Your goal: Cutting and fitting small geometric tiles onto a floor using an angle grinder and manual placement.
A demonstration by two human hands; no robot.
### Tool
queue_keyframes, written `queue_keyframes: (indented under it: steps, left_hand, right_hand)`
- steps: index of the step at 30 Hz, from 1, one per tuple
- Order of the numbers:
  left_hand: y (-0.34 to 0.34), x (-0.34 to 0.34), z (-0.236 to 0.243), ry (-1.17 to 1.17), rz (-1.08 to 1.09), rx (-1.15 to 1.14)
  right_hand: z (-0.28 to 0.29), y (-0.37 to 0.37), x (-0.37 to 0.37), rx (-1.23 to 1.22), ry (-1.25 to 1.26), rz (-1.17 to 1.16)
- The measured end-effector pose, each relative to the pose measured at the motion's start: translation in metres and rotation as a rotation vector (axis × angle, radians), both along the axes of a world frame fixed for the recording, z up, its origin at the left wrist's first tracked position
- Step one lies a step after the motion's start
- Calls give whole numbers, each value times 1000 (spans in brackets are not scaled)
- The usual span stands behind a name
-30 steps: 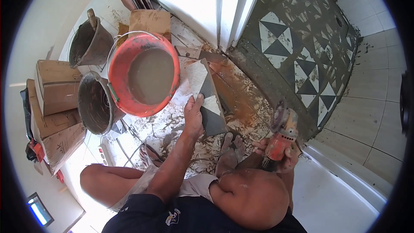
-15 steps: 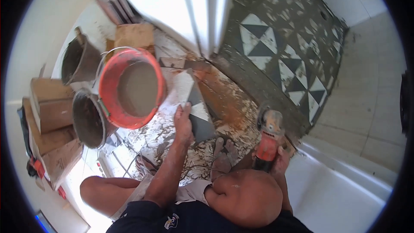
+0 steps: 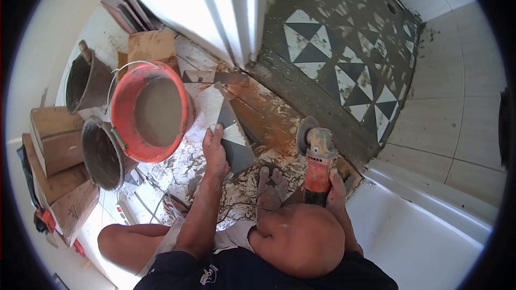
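Observation:
My left hand (image 3: 216, 153) is closed on the edge of a cut tile (image 3: 235, 138) with a grey and white triangle pattern, thumb on its face. The tile is tilted above the dirty floor, beside the orange bucket (image 3: 189, 113) of murky water. My right hand (image 3: 336, 189) grips an orange and black angle grinder (image 3: 318, 174) by its body. The grinder stands over my right knee, its disc (image 3: 307, 135) pointing away from me, apart from the tile. Part of the right hand's fingers is hidden behind the grinder.
Two dark buckets (image 3: 86, 83) and cardboard boxes (image 3: 64, 153) stand at the left. A white door (image 3: 215, 11) is at the far middle. Beyond the threshold lies a patterned tile floor (image 3: 344, 56) smeared with grey slurry. A cord runs by my feet, near a power strip (image 3: 122, 212).
The grinder in my right hand has risen and swung slightly left, its disc now more in sight. My left hand still holds the tile. The whole view has shifted a little.

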State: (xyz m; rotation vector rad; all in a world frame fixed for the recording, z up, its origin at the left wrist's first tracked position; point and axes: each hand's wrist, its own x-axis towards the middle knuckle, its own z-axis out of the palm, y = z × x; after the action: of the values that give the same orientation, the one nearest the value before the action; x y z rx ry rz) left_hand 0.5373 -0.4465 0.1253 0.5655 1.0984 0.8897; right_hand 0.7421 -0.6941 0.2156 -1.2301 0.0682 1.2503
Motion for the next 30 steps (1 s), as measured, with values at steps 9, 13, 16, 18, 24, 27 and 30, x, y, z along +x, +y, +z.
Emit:
queue_keyframes:
  steps: [9,13,16,18,24,27,30]
  left_hand:
    - [6,18,-14,236,86,75]
    - [18,21,-26,414,130,115]
    - [29,26,-32,605,160,179]
    - [32,34,-27,697,138,216]
    - [41,25,-48,729,174,209]
    - [41,34,-54,765,165,222]
    - [41,37,-58,788,176,288]
  right_hand:
    - [-11,-8,4,72,138,-34]
    - [-14,0,8,-86,-184,135]
    - [-14,7,16,-154,-134,263]
    - [-10,6,14,-110,-109,223]
    - [1,28,6,-37,46,119]
    - [-9,26,10,-66,117,144]
    - [-29,24,18,-40,63,279]
